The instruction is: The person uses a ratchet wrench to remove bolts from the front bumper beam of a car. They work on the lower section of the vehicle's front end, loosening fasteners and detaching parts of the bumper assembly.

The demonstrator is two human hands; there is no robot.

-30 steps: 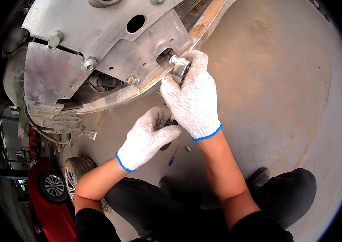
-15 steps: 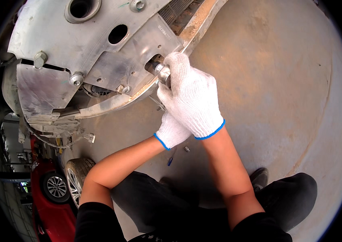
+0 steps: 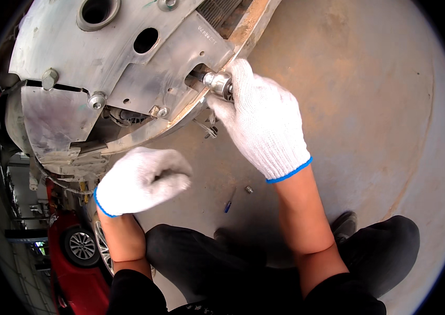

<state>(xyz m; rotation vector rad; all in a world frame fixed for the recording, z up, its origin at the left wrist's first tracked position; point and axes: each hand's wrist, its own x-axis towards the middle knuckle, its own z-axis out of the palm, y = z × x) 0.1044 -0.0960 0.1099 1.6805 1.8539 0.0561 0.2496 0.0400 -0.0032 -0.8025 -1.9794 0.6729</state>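
Observation:
My right hand, in a white knit glove, grips a silver ratchet head with a socket. The socket's dark end sits in a cutout at the edge of the scuffed metal underbody plate. Below and left of the plate, my left hand, gloved alike, is apart from the tool with its fingers curled; what they hold, if anything, is hidden. Bolts stand on the plate.
A curved rail runs along the plate's edge. A blue-handled screwdriver and a small socket lie on the floor. A red car and a wheel are at lower left, my knees below.
My left hand went up under my right hand, then moved out to the left. My right hand shifted slightly right, still on the tool. The plate appears higher and further left in view.

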